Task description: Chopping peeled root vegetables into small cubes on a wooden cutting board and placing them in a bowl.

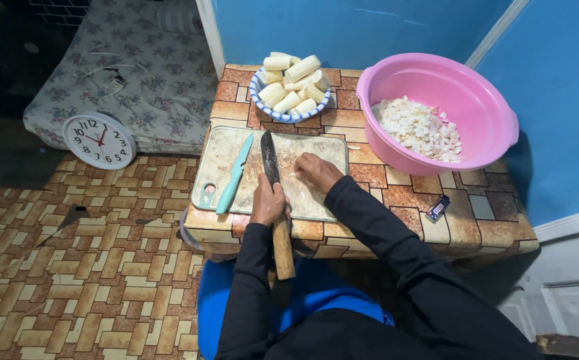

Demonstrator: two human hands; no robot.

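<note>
My left hand [267,202] grips a big knife where its dark blade [269,157] meets the long wooden handle [283,250]. The blade lies flat along a worn cutting board [326,150] on a small table. My right hand [316,172] rests on the board just right of the blade, fingertips pinching a small white piece [294,175]. A teal knife [235,175] lies loose on the left part of the board.
A blue-and-white bowl [260,100] of peeled white root chunks stands behind the board. A pink basin [483,100] holding chopped white bits sits at the right. A small dark-and-blue object [438,208] lies near the table's front right. A round wall clock [99,140] leans by a floral mattress [143,73].
</note>
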